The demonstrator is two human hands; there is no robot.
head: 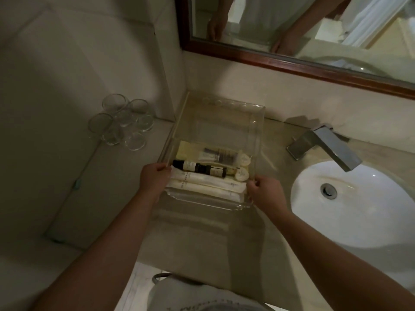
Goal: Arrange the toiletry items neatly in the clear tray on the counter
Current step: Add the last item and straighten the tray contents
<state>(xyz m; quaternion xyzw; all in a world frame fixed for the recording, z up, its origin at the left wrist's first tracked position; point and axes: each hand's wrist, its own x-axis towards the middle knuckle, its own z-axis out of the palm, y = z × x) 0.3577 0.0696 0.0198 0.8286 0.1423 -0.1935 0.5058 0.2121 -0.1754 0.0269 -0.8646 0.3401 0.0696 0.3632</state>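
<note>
1. Now, head view: the clear tray (256,135) sits on the stone counter (202,239), between a cluster of drinking glasses (122,122) and the sink (359,209).
2. Left hand (155,178) curls its fingers over the tray's left rim. Right hand (265,191) pinches the right rim near the front corner. Both hands grip the tray, not the items.
3. Tray looks like rigid, smooth acrylic with thin raised walls. It is probably light but slippery and could scratch or crack, so holding opposite rims suits it.
4. Inside, at the near end, white soft wrapped packets (202,182) lie side by side. Dark cylindrical bottles (197,168) lie behind them, and small round pale pieces (242,175) are at the right. Far half of the tray shows nothing.
5. Bottles are likely hard and prone to rolling. Packets are likely limp, best taken mid-length.
6. Counter surface is polished and glossy, so the tray likely slides easily.
</note>
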